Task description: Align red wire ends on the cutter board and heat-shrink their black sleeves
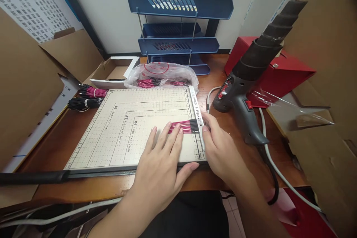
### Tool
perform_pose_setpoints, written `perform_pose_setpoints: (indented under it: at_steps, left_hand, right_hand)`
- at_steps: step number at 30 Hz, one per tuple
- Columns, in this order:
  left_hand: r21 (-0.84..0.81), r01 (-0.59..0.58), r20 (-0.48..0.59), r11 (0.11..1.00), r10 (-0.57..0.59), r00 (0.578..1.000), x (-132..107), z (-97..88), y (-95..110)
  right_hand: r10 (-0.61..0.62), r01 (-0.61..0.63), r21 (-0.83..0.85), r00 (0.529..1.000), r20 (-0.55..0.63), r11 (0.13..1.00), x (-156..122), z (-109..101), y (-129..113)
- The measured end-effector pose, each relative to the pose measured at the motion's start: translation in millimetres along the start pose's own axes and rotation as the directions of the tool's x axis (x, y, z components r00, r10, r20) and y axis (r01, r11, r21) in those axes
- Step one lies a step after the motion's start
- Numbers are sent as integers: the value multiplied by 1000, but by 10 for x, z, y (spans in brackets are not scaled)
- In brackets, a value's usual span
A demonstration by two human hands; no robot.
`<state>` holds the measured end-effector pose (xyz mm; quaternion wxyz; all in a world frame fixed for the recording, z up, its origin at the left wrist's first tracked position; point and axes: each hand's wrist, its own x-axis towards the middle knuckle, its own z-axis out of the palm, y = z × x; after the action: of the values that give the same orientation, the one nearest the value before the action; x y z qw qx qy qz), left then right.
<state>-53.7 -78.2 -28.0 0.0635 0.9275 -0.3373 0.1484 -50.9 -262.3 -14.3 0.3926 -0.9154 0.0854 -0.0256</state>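
Observation:
A cream paper cutter (117, 145) with printed grid lines lies on the table, its black handle (33, 177) at the left front. On its right part rests a row of magenta wires (185, 125) with black ends, laid side by side. The black ends reach the white ruler bar (195, 108). My left hand (161, 160) lies flat on the board, fingers stretched out, the fingertips on the wires. My right hand (220, 145) is curled around the cutter's right edge by the bar, close to the black ends; its lower fingers are hidden.
Bundled magenta wires (93, 91) and black wires (85, 103) lie left of the cutter. Behind it are a plastic bag (161, 70) of wires, an open box (114, 70) and a blue tray rack (178, 44). A heat gun (242, 96) and red box (292, 70) stand right.

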Motion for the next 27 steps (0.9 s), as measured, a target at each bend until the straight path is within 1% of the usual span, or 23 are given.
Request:
perform_pose_setpoints:
  at_steps: [5, 10, 12, 15, 18, 23, 27]
  left_hand:
    - [-19, -3, 0, 1000, 3, 1000, 18, -9, 13]
    - [-44, -39, -26, 998, 38, 999, 2, -17, 62]
    - [-48, -44, -30, 998, 42, 999, -4, -6, 75]
    - [-47, -30, -28, 998, 28, 999, -2, 22, 76]
    - [-48, -25, -31, 999, 23, 999, 0, 44, 70]
    - [-50, -31, -23, 998, 30, 999, -13, 35, 65]
    - [-45, -38, -20, 998, 37, 999, 25, -17, 9]
  right_hand:
    - [-62, 62, -17, 998, 4, 998, 43, -66, 12]
    - [-164, 164, -11, 986, 9, 986, 241, -33, -21]
    - [-188, 189, -34, 981, 39, 981, 317, -29, -32]
    - [-184, 193, -85, 978, 99, 978, 378, -34, -29]
    - [-163, 177, -102, 978, 132, 979, 377, -40, -17]
    - [-135, 147, -94, 983, 123, 985, 340, -41, -48]
    - [-124, 135, -89, 985, 119, 987, 342, -27, -68]
